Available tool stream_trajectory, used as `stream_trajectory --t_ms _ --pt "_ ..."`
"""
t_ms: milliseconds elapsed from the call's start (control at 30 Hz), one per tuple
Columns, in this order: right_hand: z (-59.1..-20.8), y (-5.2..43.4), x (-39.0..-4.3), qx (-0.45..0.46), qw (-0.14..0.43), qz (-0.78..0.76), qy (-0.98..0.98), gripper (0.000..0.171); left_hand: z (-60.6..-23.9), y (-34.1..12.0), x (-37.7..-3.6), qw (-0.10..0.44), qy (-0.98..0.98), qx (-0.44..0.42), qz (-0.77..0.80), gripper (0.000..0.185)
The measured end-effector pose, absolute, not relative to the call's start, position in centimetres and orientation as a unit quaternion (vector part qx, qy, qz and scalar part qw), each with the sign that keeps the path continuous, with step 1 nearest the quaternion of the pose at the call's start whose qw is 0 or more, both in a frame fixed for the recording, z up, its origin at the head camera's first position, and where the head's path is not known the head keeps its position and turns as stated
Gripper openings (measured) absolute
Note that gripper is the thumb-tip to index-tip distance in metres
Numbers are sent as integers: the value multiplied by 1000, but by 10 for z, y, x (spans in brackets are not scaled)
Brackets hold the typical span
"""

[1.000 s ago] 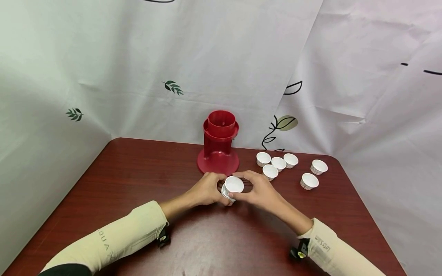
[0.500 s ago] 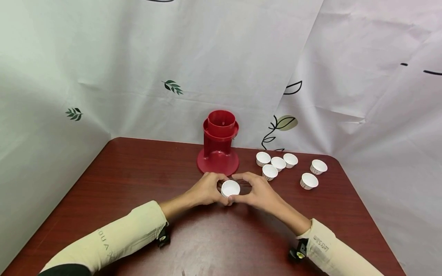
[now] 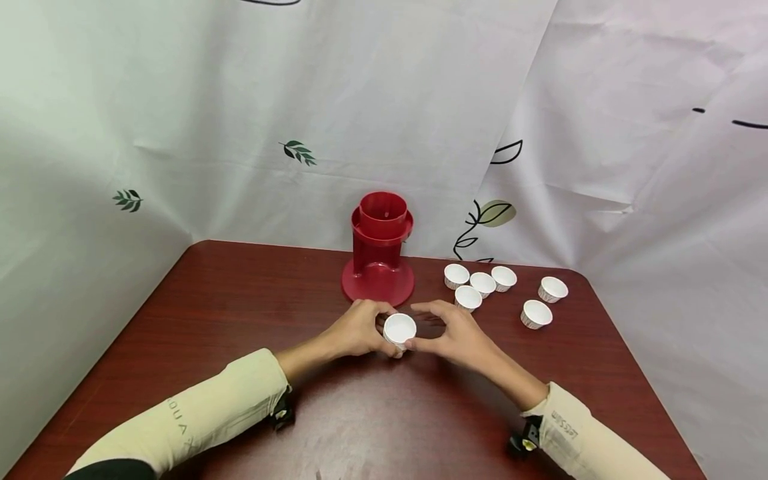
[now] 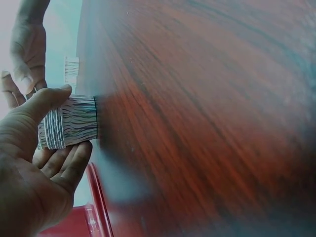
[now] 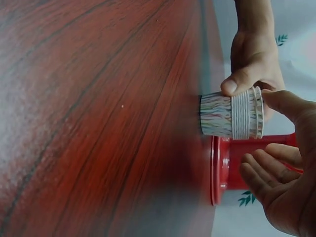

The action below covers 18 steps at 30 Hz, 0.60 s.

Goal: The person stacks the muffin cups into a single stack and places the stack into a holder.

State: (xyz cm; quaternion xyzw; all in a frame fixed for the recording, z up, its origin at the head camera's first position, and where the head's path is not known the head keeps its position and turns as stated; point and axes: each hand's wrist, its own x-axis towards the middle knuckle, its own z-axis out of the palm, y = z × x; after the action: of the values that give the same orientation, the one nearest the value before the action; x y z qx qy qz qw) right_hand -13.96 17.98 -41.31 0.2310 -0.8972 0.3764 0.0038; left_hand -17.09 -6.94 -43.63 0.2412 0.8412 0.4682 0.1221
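A short stack of white paper cups (image 3: 399, 328) with striped sides stands on the dark red table (image 3: 240, 313), just in front of a red cup dispenser (image 3: 379, 257). My left hand (image 3: 360, 330) grips the stack (image 4: 71, 122), thumb on one side and fingers on the other. My right hand (image 3: 450, 333) is close on the other side. Its thumb touches the stack's rim (image 5: 229, 116), while its fingers (image 5: 256, 173) hang loosely curled, apart from the cups.
Several loose white cups lie at the back right: a cluster (image 3: 480, 283) and two more (image 3: 553, 289) (image 3: 536, 313) farther right. White printed sheets hang behind and beside the table. The table's rounded right corner (image 3: 579, 277) is near the cups.
One second ago my right hand held a cup tilted on top of the stack. That cup now sits down in the stack, and the right fingers have loosened and drawn slightly right.
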Motion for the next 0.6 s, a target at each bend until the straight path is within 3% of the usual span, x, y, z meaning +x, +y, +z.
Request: stream_trajectory --t_ms 400,600 --pt "-415 192 -141 225 11 389 -893 65 -440 -72 -170 134 821 253 494 60" --pt "-414 197 -141 216 3 398 -892 67 -440 -74 -168 119 824 253 492 74"
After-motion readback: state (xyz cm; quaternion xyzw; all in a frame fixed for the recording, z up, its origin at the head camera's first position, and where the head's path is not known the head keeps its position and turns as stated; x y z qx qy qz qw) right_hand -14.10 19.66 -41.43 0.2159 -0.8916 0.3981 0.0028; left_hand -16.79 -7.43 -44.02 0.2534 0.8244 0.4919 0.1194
